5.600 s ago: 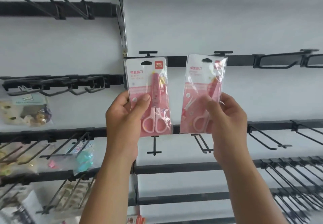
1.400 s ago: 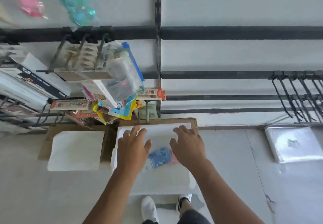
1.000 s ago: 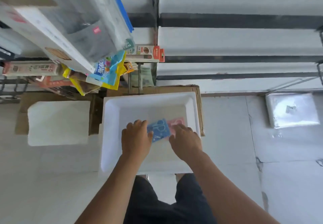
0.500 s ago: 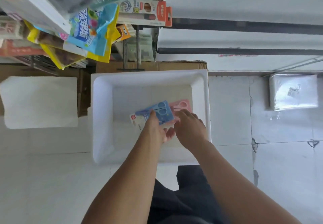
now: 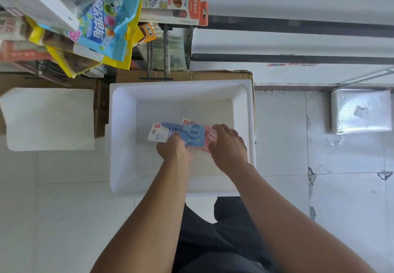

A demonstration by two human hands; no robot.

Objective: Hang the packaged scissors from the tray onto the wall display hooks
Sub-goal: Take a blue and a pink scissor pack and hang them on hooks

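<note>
Left hand (image 5: 174,147) pinches the blue scissors pack (image 5: 184,134) by its near edge, inside the white tray (image 5: 181,85), near the tray's middle. Right hand (image 5: 228,145) is unclenched, fingers spread and touching the pink scissors pack (image 5: 210,132), which lies on the tray floor partly under the blue one.

Arms down; left hand (image 5: 173,149) grips blue pack (image 5: 188,131), right hand (image 5: 228,146) fingers bent
</note>
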